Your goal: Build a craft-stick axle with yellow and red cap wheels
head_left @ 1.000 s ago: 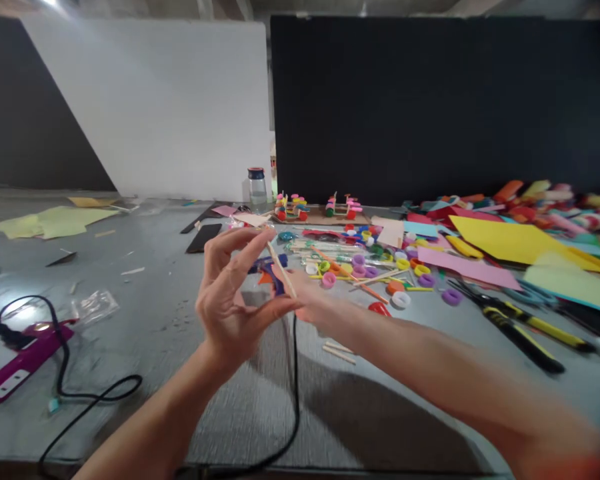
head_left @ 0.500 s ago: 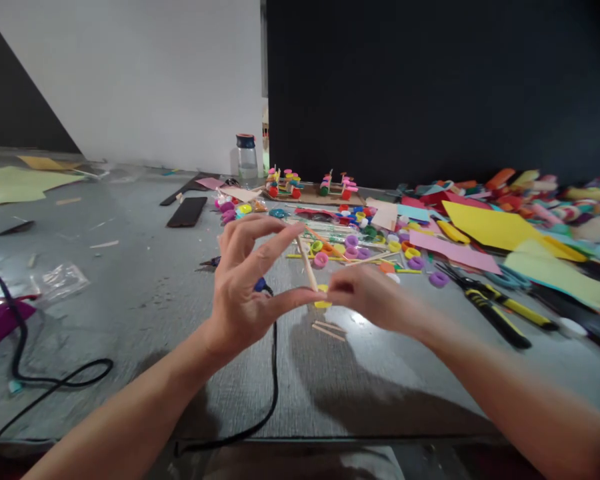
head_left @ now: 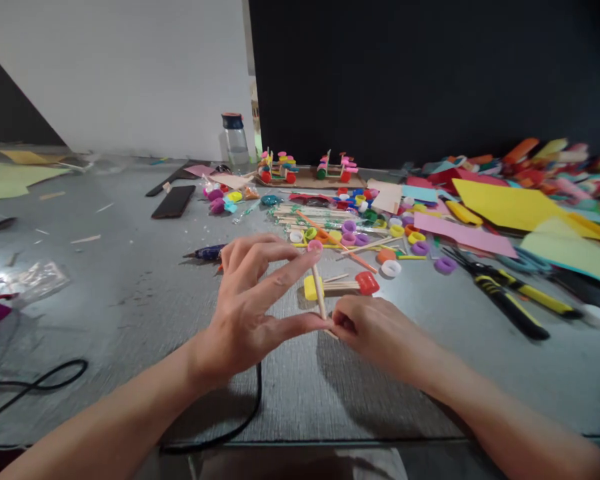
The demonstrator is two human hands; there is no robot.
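A thin wooden stick is held nearly upright by my left hand, its ends between the index fingertip and the thumb. Closed in a pinch at the stick's lower end, my right hand touches or nearly touches the left thumb; what its fingers hold is mostly hidden. Just beyond the hands lies a small piece of several sticks joining a yellow cap and a red cap. A blue tool with a dark pointed tip lies partly behind my left hand.
Behind lie loose bottle caps, wrapped sticks and two small cap-wheeled models. Black-and-yellow pliers and coloured paper are at right. A water bottle stands at the back; a black cord crosses the front.
The view has shifted, so the back of the table sits higher in the picture. Both hands are lower and slightly right, still around the stick. The piece with yellow and red caps now shows beyond them.
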